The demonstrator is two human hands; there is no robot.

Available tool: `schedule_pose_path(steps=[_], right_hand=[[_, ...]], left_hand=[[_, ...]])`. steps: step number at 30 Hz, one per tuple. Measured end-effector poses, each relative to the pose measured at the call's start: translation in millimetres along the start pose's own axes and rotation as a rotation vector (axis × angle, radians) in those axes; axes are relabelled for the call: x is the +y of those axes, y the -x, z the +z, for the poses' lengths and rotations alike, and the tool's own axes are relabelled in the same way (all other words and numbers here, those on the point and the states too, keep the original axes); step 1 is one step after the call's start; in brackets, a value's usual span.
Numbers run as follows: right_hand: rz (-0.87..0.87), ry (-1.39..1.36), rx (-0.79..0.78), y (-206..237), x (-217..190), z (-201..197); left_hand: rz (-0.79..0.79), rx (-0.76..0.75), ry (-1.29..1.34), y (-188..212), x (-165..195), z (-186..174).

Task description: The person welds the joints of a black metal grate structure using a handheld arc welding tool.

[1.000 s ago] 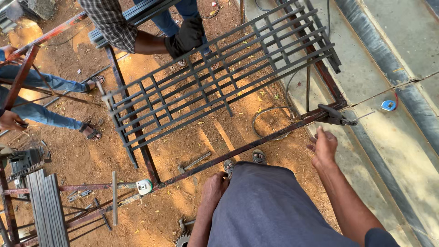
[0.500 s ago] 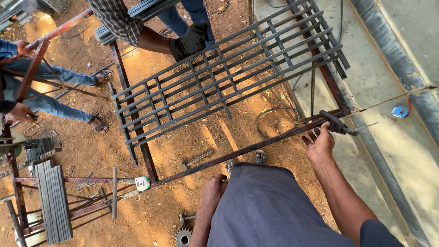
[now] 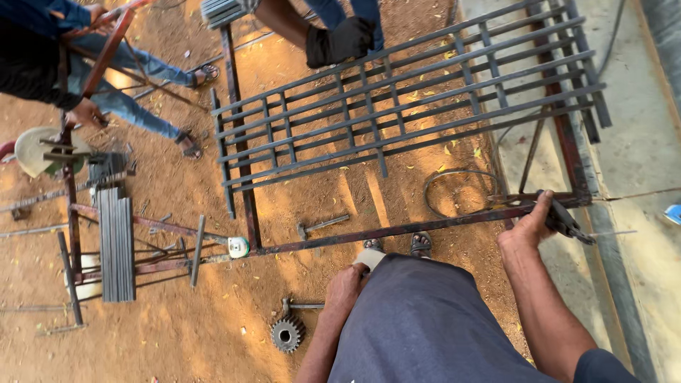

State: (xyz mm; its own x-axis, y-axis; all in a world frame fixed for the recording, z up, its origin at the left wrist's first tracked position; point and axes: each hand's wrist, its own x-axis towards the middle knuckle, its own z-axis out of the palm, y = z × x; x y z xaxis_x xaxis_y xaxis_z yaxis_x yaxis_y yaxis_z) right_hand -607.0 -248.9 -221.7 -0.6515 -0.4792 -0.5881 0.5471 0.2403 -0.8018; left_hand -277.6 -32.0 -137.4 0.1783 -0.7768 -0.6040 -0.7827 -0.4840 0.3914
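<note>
The right hand (image 3: 528, 230) closes its fingers (image 3: 543, 209) around a dark metal clamp tool (image 3: 567, 221) at the end of the long rusty steel bar (image 3: 397, 230). Grip looks best kept firm, wrist straight. The left hand (image 3: 345, 287) rests curled below, holding nothing visible.

Bright daylight, warm tone. Dappled sun patches on dirt floor (image 3: 213, 333) from 12 to 6 o'clock; metal grille (image 3: 397, 120) casts barred shadows across centre. Concrete strip (image 3: 638, 156) at 3 o'clock paler, mild glare. Focus sharp at centre; wide-angle bending and slight softness toward edges.
</note>
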Motion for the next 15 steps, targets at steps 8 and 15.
schedule_pose_path(steps=[8,15], right_hand=[[-0.156,-0.091,0.083,-6,0,-1],[-0.166,-0.089,-0.195,21,-36,-58]], left_hand=[[0.032,-0.011,0.072,-4,-16,-14],[0.192,0.080,0.350,-45,-35,-64]])
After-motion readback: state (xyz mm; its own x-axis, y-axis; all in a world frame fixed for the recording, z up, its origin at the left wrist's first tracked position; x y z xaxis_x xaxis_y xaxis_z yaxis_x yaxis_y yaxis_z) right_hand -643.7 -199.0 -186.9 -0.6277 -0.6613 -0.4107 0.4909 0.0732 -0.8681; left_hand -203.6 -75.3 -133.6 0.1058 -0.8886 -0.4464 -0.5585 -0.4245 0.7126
